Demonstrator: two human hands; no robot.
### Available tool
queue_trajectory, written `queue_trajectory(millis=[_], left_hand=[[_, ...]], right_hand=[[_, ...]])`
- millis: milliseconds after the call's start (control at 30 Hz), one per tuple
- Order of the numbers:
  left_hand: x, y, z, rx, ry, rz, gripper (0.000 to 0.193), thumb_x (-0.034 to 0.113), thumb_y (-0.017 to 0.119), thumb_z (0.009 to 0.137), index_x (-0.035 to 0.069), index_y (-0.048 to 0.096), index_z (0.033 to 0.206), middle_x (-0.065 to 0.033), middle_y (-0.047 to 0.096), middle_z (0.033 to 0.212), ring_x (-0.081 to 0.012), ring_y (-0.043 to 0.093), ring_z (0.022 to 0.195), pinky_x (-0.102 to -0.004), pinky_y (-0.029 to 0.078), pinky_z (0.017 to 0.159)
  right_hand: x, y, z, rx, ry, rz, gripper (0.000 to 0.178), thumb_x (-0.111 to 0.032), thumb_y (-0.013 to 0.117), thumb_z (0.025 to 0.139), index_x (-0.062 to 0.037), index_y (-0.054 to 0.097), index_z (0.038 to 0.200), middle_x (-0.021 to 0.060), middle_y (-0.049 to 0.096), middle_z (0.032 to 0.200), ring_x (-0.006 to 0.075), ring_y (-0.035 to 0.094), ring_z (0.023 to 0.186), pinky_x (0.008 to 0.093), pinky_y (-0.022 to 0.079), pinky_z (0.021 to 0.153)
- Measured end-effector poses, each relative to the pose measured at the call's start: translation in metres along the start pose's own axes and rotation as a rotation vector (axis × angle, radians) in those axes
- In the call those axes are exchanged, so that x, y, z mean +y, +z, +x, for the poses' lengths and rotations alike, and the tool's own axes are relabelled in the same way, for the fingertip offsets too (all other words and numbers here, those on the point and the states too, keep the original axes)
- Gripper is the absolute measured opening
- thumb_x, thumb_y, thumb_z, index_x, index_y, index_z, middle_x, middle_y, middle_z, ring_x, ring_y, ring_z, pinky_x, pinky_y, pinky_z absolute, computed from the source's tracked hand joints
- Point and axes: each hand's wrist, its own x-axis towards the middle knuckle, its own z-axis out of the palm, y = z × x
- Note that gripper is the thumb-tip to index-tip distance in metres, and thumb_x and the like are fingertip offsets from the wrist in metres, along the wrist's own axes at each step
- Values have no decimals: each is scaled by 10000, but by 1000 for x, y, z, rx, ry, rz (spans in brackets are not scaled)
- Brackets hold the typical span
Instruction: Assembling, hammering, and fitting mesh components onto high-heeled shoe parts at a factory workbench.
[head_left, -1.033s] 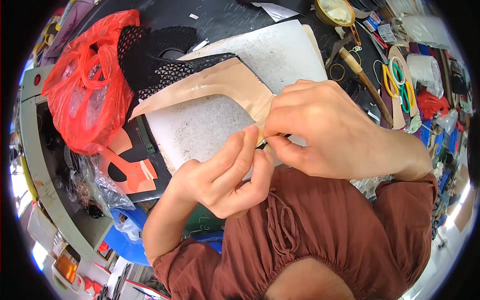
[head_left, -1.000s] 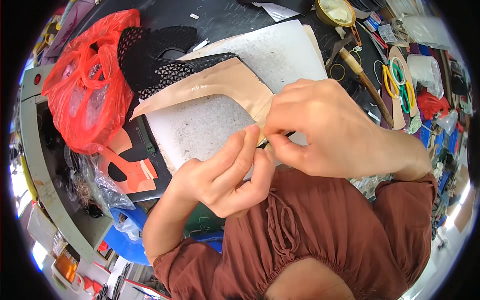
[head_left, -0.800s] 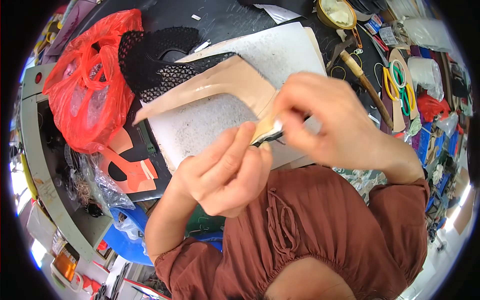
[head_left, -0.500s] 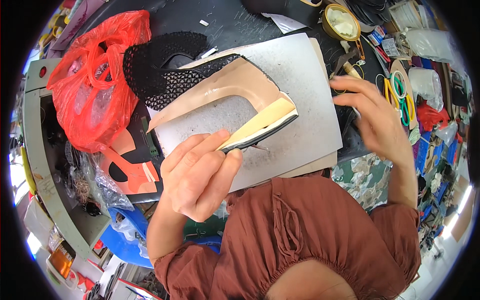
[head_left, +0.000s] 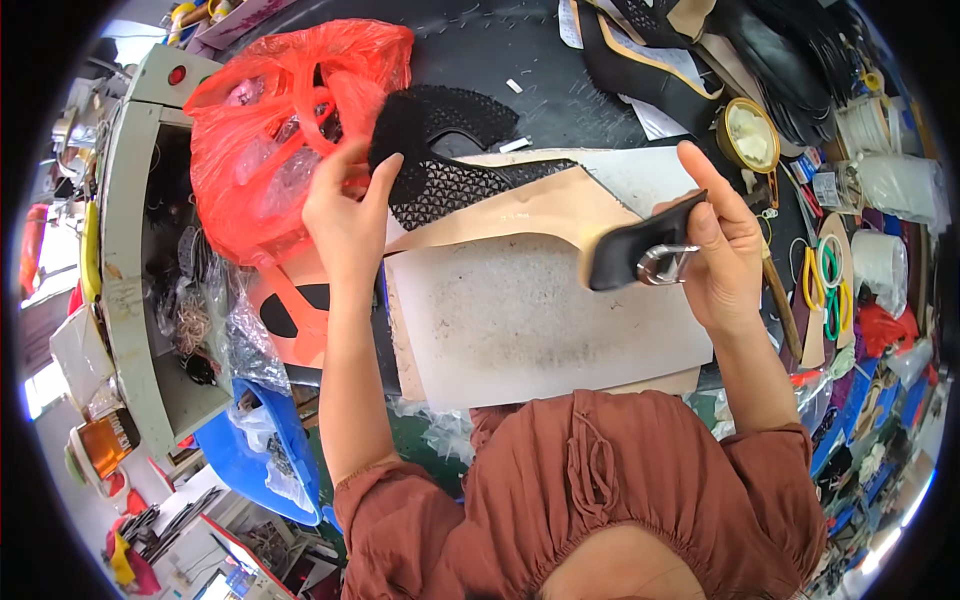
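Observation:
A shoe upper with tan lining (head_left: 535, 212) and a black perforated mesh part (head_left: 455, 185) stretches between my hands above a white board. My right hand (head_left: 728, 255) pinches its black strap end (head_left: 625, 255) at the right, thumb in front and fingers behind. A silver buckle (head_left: 665, 265) sits on that strap, beside the thumb. At the mesh's left edge, my left hand (head_left: 345, 205) has its thumb against the black material, with fingers curled round it and partly hidden.
The scuffed white board (head_left: 540, 330) lies on a black table. A red plastic bag (head_left: 265, 140) stands left, above orange-red cut pieces (head_left: 300, 325). At right are a tub of white paste (head_left: 750, 138), a wooden-handled tool (head_left: 780, 305) and scissors (head_left: 812, 280). Black pieces (head_left: 640, 70) lie at the back.
My left hand has let go of the strap end and moved to the mesh edge. My right hand, empty before, now grips the strap, turned to show the buckle. The view has shifted.

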Motion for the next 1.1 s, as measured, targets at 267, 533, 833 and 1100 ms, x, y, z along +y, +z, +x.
queue_trajectory(millis=[267, 533, 833, 1100], left_hand=[[33, -16, -1, -207, -507, -1454, 267, 221, 458, 966, 4, 610, 995, 24, 523, 595, -63, 448, 513, -207, 365, 601], [80, -8, -11, -284, 283, -250, 116, 121, 602, 850, 23, 660, 830, -11, 546, 532, -93, 494, 441, -233, 384, 450], [128, 30, -25, -572, 742, 326, 163, 228, 618, 816, 66, 632, 814, -131, 607, 601, -297, 612, 556, -364, 473, 502], [102, -105, -19, -365, 164, -899, 486, 318, 453, 921, -78, 501, 1198, -155, 602, 1044, -190, 603, 830, -301, 475, 705]], right_hand=[[-15, -52, 0, 7, 61, 117, 280, -282, 608, 871, -12, 573, 937, 65, 555, 708, 151, 543, 663, 291, 460, 671], [-29, -7, -8, -381, 229, -264, 184, -38, 693, 746, 9, 688, 924, 189, 604, 1125, 170, 606, 947, 261, 466, 810], [-11, 36, -24, -521, 433, -599, 167, -61, 683, 772, 18, 685, 920, 119, 662, 949, 130, 599, 888, 243, 466, 762], [-25, 4, -10, -399, 411, -241, 185, -107, 688, 803, 9, 684, 946, 65, 680, 844, 86, 617, 768, 221, 493, 704]])
